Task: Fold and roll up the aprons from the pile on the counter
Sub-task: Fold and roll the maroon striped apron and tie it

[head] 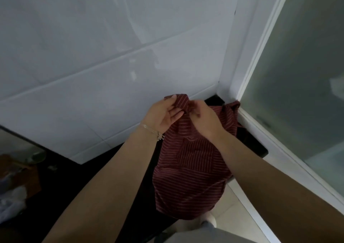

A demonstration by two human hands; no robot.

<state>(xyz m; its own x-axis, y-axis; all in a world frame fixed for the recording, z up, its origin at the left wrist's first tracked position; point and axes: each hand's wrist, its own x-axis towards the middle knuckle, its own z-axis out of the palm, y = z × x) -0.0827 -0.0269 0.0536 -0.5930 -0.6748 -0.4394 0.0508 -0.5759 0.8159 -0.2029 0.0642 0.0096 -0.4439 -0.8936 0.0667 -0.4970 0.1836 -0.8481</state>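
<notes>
A dark red striped apron [191, 168] hangs in front of the person, held up above the black counter [130, 177] in the corner by the white tiled wall [111, 56]; its lower part sags in loose folds over the counter's edge. Both hands meet at the top of the cloth. The left hand [163, 116] pinches a bunched upper corner between thumb and fingers, palm turned toward the camera; the right hand [204, 118] has its fingers curled round the fabric just beside it, back of the hand showing. The cloth looks light, thin and quite limp — it will probably not hold a shape unaided and will slump wherever it is not supported. The best holds, I judge, are the two top corners or a hemmed edge, taken well apart so the panel hangs flat — a bunched grip like this one likely only twists it
</notes>
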